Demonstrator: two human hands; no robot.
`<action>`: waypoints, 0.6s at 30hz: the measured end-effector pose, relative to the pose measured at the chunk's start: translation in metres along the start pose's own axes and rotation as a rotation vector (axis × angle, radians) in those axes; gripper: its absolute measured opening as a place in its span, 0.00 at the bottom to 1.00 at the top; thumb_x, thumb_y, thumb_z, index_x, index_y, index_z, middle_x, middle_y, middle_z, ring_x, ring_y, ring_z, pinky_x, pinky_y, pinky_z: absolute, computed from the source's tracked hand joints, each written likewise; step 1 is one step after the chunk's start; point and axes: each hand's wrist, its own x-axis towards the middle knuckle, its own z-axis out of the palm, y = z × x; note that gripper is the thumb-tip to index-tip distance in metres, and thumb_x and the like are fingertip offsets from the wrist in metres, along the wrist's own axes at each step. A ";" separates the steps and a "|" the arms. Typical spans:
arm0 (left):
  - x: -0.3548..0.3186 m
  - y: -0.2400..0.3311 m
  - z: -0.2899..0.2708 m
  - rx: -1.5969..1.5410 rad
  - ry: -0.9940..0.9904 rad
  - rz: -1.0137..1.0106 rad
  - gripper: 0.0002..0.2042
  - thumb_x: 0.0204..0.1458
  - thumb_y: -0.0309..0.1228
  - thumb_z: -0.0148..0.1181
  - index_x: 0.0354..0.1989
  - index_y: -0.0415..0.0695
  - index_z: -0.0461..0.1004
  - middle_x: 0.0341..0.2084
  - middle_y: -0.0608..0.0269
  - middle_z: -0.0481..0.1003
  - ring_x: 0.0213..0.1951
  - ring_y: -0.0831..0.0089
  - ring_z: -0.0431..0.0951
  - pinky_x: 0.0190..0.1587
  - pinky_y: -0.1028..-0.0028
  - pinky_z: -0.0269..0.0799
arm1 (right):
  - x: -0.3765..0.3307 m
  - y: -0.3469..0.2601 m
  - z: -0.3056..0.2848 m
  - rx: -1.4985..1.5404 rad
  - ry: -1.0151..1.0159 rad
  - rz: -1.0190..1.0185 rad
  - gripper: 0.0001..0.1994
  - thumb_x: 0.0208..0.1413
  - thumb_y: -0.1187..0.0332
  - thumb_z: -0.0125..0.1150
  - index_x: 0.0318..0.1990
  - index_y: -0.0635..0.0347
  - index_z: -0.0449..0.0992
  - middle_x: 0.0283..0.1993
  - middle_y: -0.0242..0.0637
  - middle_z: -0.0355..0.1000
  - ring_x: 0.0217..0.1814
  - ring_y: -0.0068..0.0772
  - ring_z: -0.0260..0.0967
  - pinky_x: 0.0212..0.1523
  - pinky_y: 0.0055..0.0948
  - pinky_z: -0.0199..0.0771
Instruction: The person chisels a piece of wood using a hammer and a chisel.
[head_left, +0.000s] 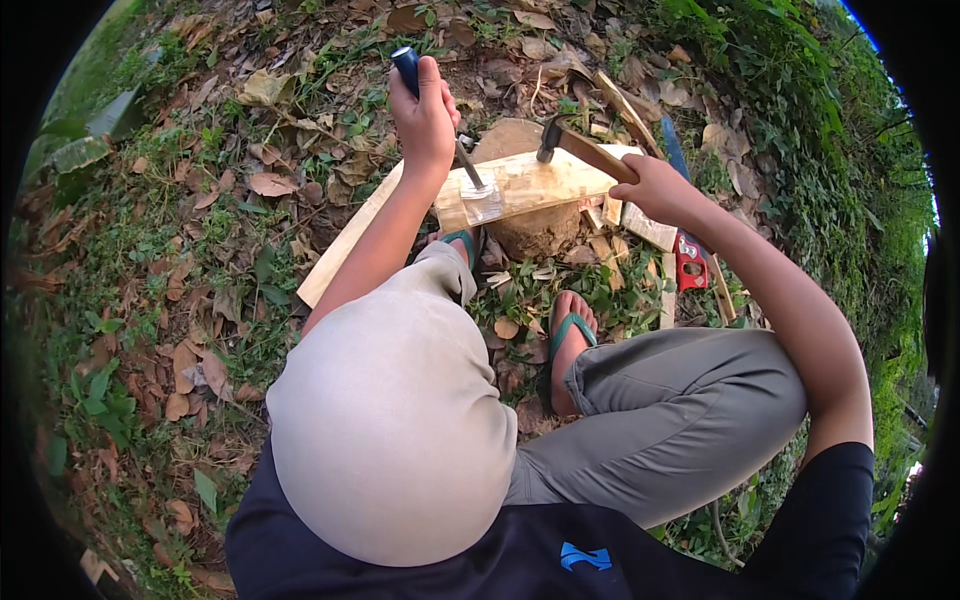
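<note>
Holding chisel (467, 164): left grip (426, 120) | holding hammer (592, 153): right grip (658, 190) | chisel tip at pale recess (483, 205) in board (540, 186)

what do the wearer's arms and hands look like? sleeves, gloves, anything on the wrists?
Left hand and right hand are both bare: no gloves, watch or bands visible. Forearms uncovered. The right sleeve is short, plain, very dark, ending above the elbow. Left sleeve edge can't be made out.

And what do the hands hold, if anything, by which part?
The left hand holds the chisel by its blue handle; the right hand, the hammer by its wooden handle's end.
</note>
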 end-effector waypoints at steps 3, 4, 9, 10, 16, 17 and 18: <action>0.000 -0.003 0.002 0.005 -0.017 0.012 0.18 0.68 0.49 0.53 0.38 0.47 0.61 0.22 0.72 0.65 0.18 0.84 0.65 0.19 0.81 0.62 | 0.001 0.001 0.001 -0.012 -0.005 0.006 0.20 0.56 0.58 0.67 0.46 0.67 0.74 0.39 0.51 0.76 0.42 0.49 0.74 0.45 0.44 0.70; 0.001 -0.003 0.002 0.013 -0.027 0.026 0.18 0.68 0.49 0.53 0.38 0.47 0.61 0.22 0.72 0.65 0.18 0.84 0.65 0.19 0.81 0.62 | 0.000 -0.003 -0.002 -0.032 -0.043 0.022 0.21 0.55 0.57 0.66 0.47 0.67 0.75 0.41 0.52 0.77 0.44 0.51 0.76 0.47 0.45 0.72; -0.008 -0.006 -0.003 -0.018 -0.056 -0.030 0.18 0.67 0.48 0.54 0.42 0.47 0.61 0.24 0.71 0.65 0.21 0.82 0.66 0.23 0.79 0.66 | -0.001 0.001 0.001 -0.001 -0.038 0.030 0.22 0.55 0.57 0.67 0.47 0.68 0.75 0.39 0.52 0.77 0.42 0.51 0.76 0.46 0.45 0.72; -0.007 -0.005 -0.006 -0.010 -0.057 -0.037 0.17 0.67 0.47 0.55 0.43 0.47 0.60 0.25 0.70 0.64 0.23 0.82 0.66 0.24 0.78 0.66 | -0.001 0.002 0.001 0.007 -0.030 0.017 0.22 0.55 0.57 0.67 0.47 0.68 0.76 0.38 0.52 0.77 0.42 0.51 0.76 0.45 0.45 0.72; 0.008 -0.012 -0.012 0.018 -0.132 -0.135 0.18 0.66 0.46 0.57 0.46 0.46 0.60 0.27 0.69 0.64 0.23 0.80 0.67 0.26 0.75 0.69 | 0.006 -0.015 -0.024 0.049 0.058 0.059 0.23 0.57 0.55 0.66 0.48 0.69 0.79 0.34 0.50 0.77 0.37 0.45 0.76 0.41 0.42 0.72; 0.013 -0.015 -0.013 0.023 -0.159 -0.146 0.17 0.66 0.45 0.57 0.46 0.46 0.60 0.27 0.69 0.64 0.23 0.80 0.67 0.26 0.75 0.69 | 0.008 -0.029 -0.037 0.097 0.114 0.068 0.23 0.59 0.54 0.65 0.48 0.69 0.79 0.33 0.48 0.77 0.35 0.42 0.75 0.39 0.41 0.72; 0.018 -0.017 -0.014 0.029 -0.185 -0.157 0.16 0.67 0.43 0.57 0.46 0.46 0.60 0.26 0.69 0.64 0.23 0.80 0.67 0.26 0.74 0.69 | 0.010 -0.044 -0.048 0.148 0.168 0.077 0.23 0.60 0.53 0.64 0.48 0.68 0.79 0.33 0.47 0.77 0.33 0.40 0.75 0.38 0.41 0.72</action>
